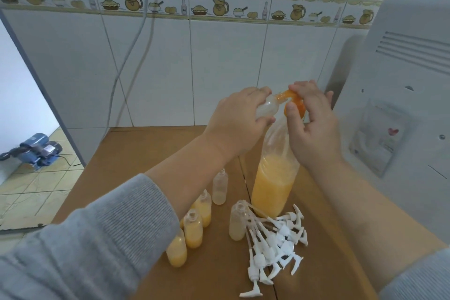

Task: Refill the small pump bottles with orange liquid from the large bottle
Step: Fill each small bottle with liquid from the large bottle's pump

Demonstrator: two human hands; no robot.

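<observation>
A large clear bottle [274, 185] of orange liquid stands on the brown table, about half full. My right hand [310, 122] presses the orange pump head [294, 102] on its top. My left hand [239, 117] holds a small clear bottle [266, 108] tilted, its mouth against the pump's spout. Three small bottles filled with orange liquid [193, 230] stand under my left forearm. Two small bottles [220, 187], [237, 223] holding only a pale residue stand beside the large bottle. A pile of white pump tops [275, 243] lies in front of it.
The brown cardboard-covered table [136, 158] meets a white tiled wall [219, 56]. A white appliance [399, 109] stands close on the right. Two cables [126, 61] hang down the wall. On the floor at left sits a blue pump motor [39, 150].
</observation>
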